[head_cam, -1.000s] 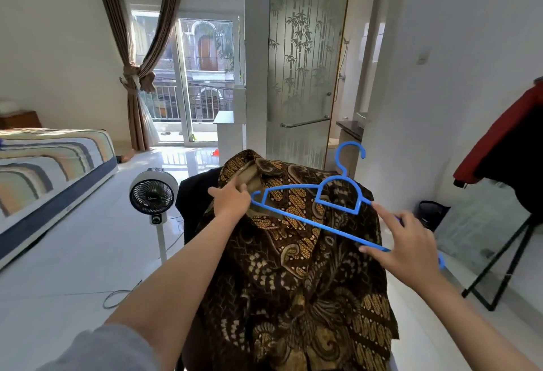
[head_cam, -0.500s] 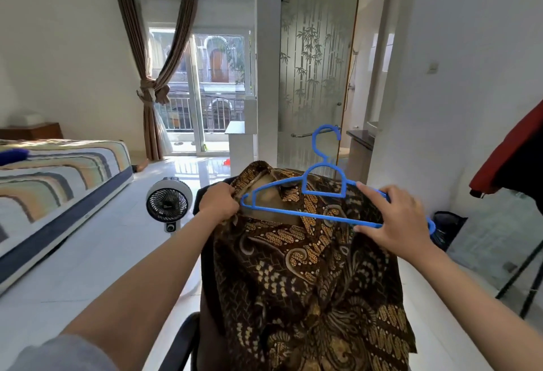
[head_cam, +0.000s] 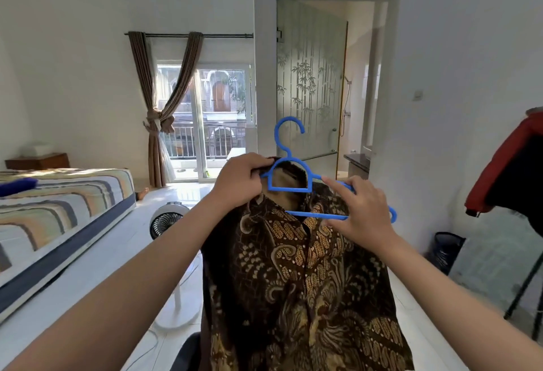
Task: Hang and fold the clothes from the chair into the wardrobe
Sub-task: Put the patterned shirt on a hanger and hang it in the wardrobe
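Note:
A brown batik shirt [head_cam: 299,282] hangs in front of me, lifted by its collar. My left hand [head_cam: 241,178] grips the shirt's left shoulder and collar together with the left end of a blue plastic hanger [head_cam: 289,178]. The hanger's hook points up and its left arm is tucked inside the shirt's neck. My right hand [head_cam: 361,212] pinches the hanger's right arm and bottom bar over the shirt's right shoulder. The hanger's right tip sticks out past my hand. A dark edge of the chair [head_cam: 188,353] shows at the bottom, below the shirt.
A striped bed [head_cam: 58,209] stands at the left. A white standing fan [head_cam: 167,223] sits on the floor behind my left arm. A red and black garment [head_cam: 511,171] hangs on a stand at the right, above a dark bin [head_cam: 446,250]. A glass bathroom door [head_cam: 311,85] is ahead.
Both hands have lifted the shirt and hanger higher. The hanger turned upright, hook up, and its left arm went into the shirt's neck. My view tilted upward.

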A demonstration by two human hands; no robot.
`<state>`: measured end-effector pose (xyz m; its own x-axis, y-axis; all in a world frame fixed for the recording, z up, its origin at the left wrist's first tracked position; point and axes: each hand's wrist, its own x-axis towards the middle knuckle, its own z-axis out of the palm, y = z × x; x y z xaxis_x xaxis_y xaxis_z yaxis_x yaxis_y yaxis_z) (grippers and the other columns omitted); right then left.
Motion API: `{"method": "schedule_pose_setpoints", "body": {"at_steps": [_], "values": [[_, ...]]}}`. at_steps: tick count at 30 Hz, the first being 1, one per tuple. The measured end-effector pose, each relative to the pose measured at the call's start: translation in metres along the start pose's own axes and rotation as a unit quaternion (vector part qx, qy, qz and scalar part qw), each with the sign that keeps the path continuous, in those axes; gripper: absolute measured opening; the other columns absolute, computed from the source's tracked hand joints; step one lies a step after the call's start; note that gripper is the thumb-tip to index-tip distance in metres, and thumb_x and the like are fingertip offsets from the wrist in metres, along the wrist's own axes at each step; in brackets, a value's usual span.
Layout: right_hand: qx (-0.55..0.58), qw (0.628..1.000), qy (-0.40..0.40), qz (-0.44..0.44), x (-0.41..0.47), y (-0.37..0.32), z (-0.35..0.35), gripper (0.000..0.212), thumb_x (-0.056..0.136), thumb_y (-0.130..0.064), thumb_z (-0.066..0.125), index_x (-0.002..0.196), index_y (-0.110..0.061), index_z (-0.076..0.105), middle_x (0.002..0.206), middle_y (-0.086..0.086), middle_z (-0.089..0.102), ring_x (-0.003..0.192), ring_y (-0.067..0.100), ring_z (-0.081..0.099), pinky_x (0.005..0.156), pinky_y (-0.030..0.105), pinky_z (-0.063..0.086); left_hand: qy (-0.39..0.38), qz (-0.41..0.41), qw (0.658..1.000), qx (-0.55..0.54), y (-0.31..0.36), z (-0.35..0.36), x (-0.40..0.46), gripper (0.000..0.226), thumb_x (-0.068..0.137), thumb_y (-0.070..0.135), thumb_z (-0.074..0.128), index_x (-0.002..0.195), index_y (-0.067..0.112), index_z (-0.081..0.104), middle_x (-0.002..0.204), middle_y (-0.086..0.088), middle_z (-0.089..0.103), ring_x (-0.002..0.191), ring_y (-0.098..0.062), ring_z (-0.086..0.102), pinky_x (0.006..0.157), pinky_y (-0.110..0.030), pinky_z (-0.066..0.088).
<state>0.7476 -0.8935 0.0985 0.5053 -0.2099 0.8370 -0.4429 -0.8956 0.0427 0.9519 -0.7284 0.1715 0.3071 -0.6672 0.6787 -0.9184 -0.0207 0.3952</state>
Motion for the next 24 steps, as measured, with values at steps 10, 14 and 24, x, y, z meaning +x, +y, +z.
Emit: {"method": "schedule_pose_setpoints", "body": {"at_steps": [10,14,24], "values": [[0.061,0.995,0.075,0.028,-0.005,-0.009,-0.011,0.082,0.065,-0.058,0.069,0.138,-0.033,0.041,0.095,0.004,0.054,0.085,0.019,0.051,0.068,0.032,0.039,-0.082,0.06,0.99,0.099,0.035,-0.035,-0.004,0.053,0.082,0.031,0.045,0.133,0.044,0.046,0.136,0.021,0.047,0.126,-0.016,0.032,0.11,-0.05,0.018],[0.082,0.994,0.066,0.006,0.0,-0.007,-0.02,0.083,0.065,-0.065,0.064,0.138,-0.03,0.047,0.094,0.001,0.051,0.084,0.015,0.047,0.071,0.03,0.034,-0.067,0.094,0.993,-0.028,0.031,-0.038,-0.006,0.044,0.086,0.006,0.058,0.123,0.03,0.058,0.128,0.011,0.055,0.122,-0.012,0.048,0.105,-0.032,0.035],[0.092,0.996,0.016,0.003,-0.003,-0.008,-0.022,0.09,0.063,-0.056,0.078,0.142,-0.042,0.036,0.119,0.0,0.051,0.111,0.015,0.042,0.098,0.044,0.032,-0.061,0.044,0.996,-0.053,0.04,-0.04,-0.018,0.028,0.086,0.006,0.061,0.097,0.031,0.062,0.109,0.015,0.058,0.073,-0.017,0.054,0.066,-0.025,0.041]]}}
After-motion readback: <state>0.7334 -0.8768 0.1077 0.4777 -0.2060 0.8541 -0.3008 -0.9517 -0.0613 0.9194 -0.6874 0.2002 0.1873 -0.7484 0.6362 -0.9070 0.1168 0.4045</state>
